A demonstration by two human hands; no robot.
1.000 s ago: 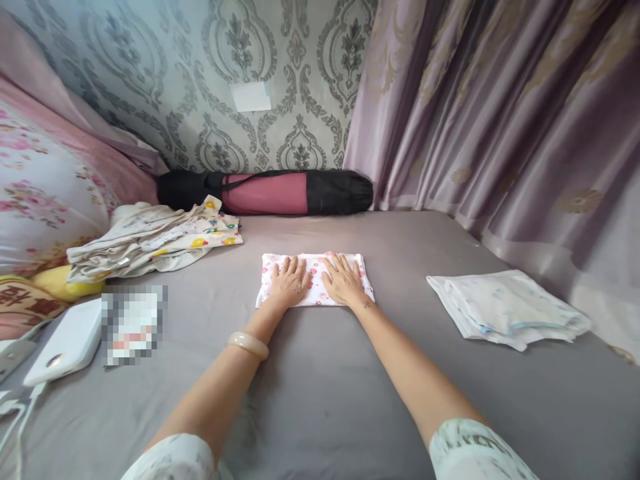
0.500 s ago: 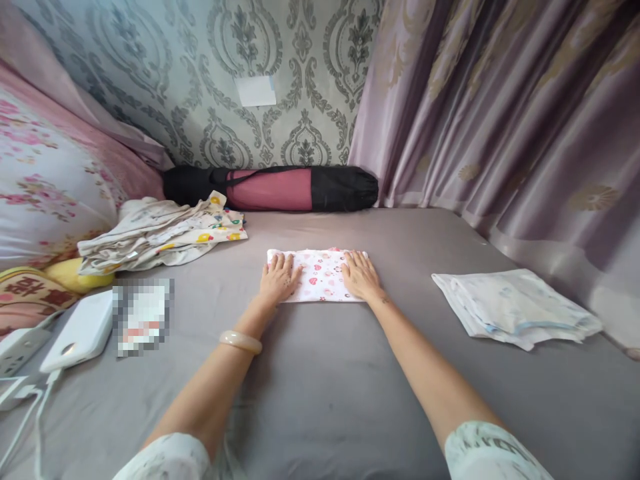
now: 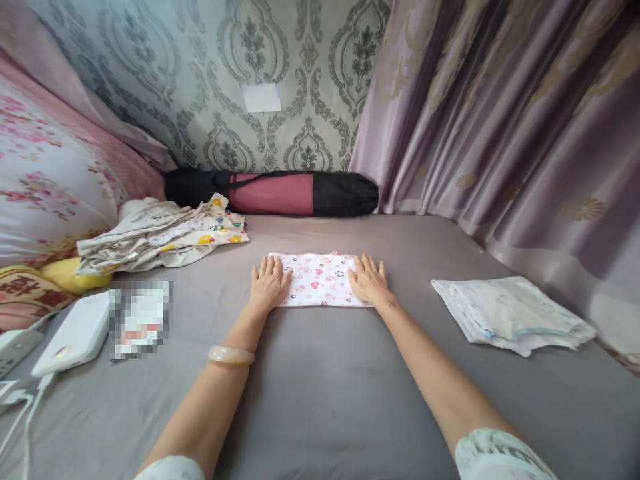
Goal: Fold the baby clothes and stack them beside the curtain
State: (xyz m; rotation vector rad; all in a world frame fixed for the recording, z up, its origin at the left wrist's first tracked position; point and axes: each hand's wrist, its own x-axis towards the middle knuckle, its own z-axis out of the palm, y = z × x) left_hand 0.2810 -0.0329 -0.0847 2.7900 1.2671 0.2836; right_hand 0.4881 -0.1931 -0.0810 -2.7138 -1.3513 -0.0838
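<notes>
A white cloth with pink hearts and small printed figures (image 3: 320,280) lies folded into a flat rectangle on the grey sheet. My left hand (image 3: 270,281) rests palm down on its left end, fingers stretched forward and slightly apart. On the right end lies my right hand (image 3: 369,279), also flat with its fingers spread. Neither hand grips the cloth. Parts of both short ends are hidden under the hands. A pale bangle (image 3: 231,355) circles my left forearm.
Folded white cloths (image 3: 510,313) lie at the right. At the left are a heap of printed clothes (image 3: 165,233), a white power bank (image 3: 75,333) with a cable, and a blurred packet (image 3: 141,320). A black and pink roll bag (image 3: 273,193) lies along the wall.
Both hands have slid outward, the left to the left and the right to the right, toward the cloth's ends. More of the printed middle shows. The view has shifted slightly.
</notes>
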